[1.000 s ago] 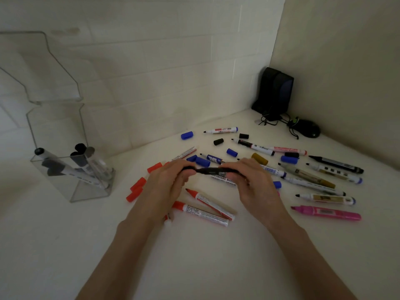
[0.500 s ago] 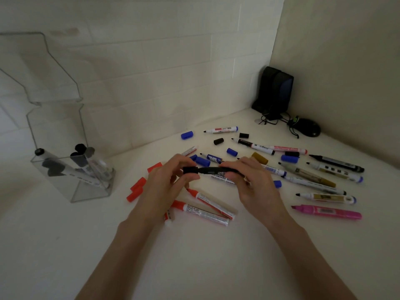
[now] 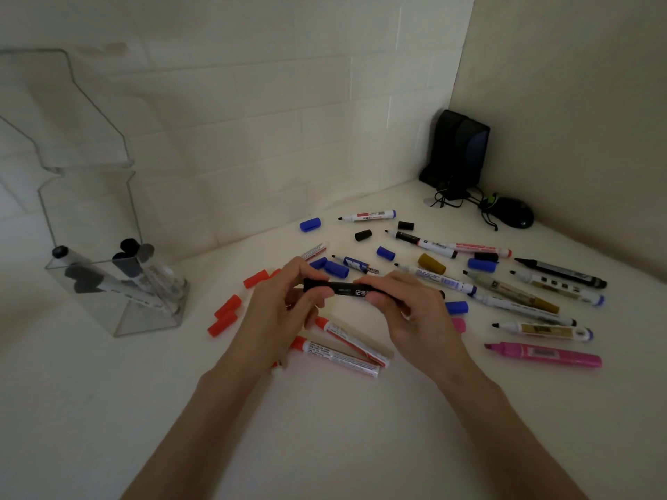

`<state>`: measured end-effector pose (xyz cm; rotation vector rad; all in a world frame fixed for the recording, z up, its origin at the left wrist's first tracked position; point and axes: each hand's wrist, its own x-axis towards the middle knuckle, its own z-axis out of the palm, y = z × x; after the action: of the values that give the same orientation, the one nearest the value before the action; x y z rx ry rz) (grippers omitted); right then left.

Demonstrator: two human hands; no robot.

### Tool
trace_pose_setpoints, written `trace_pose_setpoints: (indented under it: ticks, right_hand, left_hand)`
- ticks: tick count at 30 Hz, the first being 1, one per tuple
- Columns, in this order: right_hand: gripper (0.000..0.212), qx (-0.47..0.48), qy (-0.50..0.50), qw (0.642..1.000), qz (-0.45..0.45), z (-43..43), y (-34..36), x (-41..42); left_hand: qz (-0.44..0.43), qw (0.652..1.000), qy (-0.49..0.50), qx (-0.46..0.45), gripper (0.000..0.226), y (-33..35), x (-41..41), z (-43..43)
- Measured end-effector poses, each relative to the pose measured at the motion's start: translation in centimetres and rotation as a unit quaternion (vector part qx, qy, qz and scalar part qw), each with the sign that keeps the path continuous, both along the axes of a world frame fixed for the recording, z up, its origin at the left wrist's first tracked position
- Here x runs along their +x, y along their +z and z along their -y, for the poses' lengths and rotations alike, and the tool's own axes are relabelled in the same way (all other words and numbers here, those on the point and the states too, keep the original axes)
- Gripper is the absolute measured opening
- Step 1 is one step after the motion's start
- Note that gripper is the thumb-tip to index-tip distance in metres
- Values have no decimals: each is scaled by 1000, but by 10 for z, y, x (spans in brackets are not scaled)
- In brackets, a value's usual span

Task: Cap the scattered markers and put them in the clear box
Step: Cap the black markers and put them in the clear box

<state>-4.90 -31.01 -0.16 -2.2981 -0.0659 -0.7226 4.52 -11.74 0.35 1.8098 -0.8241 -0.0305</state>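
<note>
The left hand [image 3: 278,312] pinches the cap end of a black marker [image 3: 346,288] and the right hand [image 3: 415,319] grips its barrel, above mid-counter [image 3: 325,427]. A half-seated cap may pop off on the carry to the clear box [image 3: 144,319] at nine o'clock.

White print on the black marker [image 3: 348,288] at frame centre seems to read "120"; labels on the scattered markers [image 3: 541,353] are too blurred.
</note>
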Motion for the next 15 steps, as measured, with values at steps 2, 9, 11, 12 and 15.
trace_pose_setpoints:
  ticks: [2,9,11,12,15]
  right_hand:
    - [32,14,6,1000,-15,2,0,2]
    - [31,-20,55,998,-6,-17,-1,5]
    - [32,-49,51,997,10,-21,-3,4]
    - [33,-60,45,997,13,-22,-4,4]
    - [33,-71,26,997,6,-26,-12,5]
  left_hand:
    - [24,999,-1,26,7,-1,3,-1]
    - [-312,932,-21,-183,89,27,-2,20]
    - [-348,922,-36,-165,92,27,-3,21]
    - [-351,924,-35,-148,91,25,-3,20]
    - [-337,933,-9,-125,87,19,1,22]
